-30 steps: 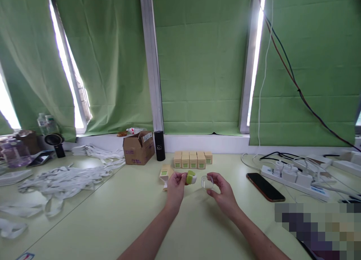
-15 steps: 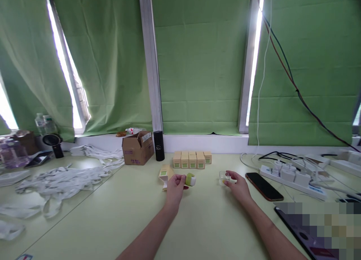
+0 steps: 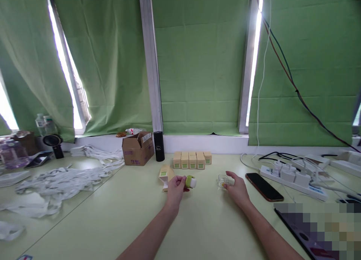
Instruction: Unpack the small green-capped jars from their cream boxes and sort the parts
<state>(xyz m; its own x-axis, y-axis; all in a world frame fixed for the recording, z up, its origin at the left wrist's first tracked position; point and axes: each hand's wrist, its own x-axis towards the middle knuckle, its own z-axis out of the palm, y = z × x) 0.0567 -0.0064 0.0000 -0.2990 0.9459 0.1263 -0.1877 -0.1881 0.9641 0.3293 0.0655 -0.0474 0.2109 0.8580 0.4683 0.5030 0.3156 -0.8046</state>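
Observation:
My left hand point(image 3: 177, 188) pinches a small green and white item point(image 3: 191, 182) above the middle of the table. Just behind that hand lies an opened cardboard box point(image 3: 166, 174) with a green label. A small clear plastic piece point(image 3: 222, 180) is at the fingertips of my right hand point(image 3: 237, 186), whose thumb and forefinger are parted around its right side. Several small brown boxes point(image 3: 192, 160) stand in a group farther back, between the two hands.
A carton point(image 3: 138, 148) and a black cylinder point(image 3: 159, 146) stand at the back. White straps point(image 3: 67, 183) spread over the left side. On the right are a phone point(image 3: 264, 186), a power strip point(image 3: 293, 182) with cables, and a dark flat device point(image 3: 299, 233).
The clear piece has shifted slightly left and down, and my right thumb and forefinger have spread apart. The green and white item has tilted a little in my left hand.

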